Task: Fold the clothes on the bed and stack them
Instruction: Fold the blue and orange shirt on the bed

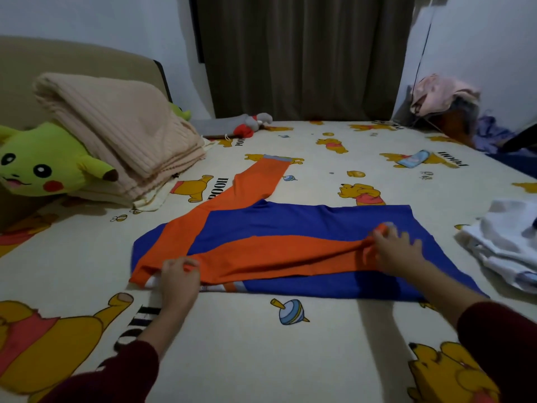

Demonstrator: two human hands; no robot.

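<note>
Mid-fold on the blue and orange shirt [305, 228], spread flat on the bed [261, 338] right in the middle. Left hand [178, 282] pinching the orange fabric at the shoulder end, fingers curled over the edge. Right hand [396, 250] gripping the cuff of the near sleeve [276, 257], which now lies across the blue body. A bit blurry around those fingertips, so hard to say exactly how many are on the cuff.

Progress so far, judging from the layout: 1 sleeve folded in, 1 to go. The other sleeve [252, 181] stretches away beyond the left fingers, toward the far side of the bed, untouched. After that, probably the body folds, then stacking.

Off past the right fingers, a white garment pile [505, 245] at the bed edge (can't tell if that's a finished stack or more to do, looks rumpled rather than neat). More loose clothes [441, 94] heaped far beyond the right fingers, in the corner. Folded beige blanket [116, 129] and green plush toy [37, 167] far out beyond the left fingers.

So early days, by the look of it.
</note>
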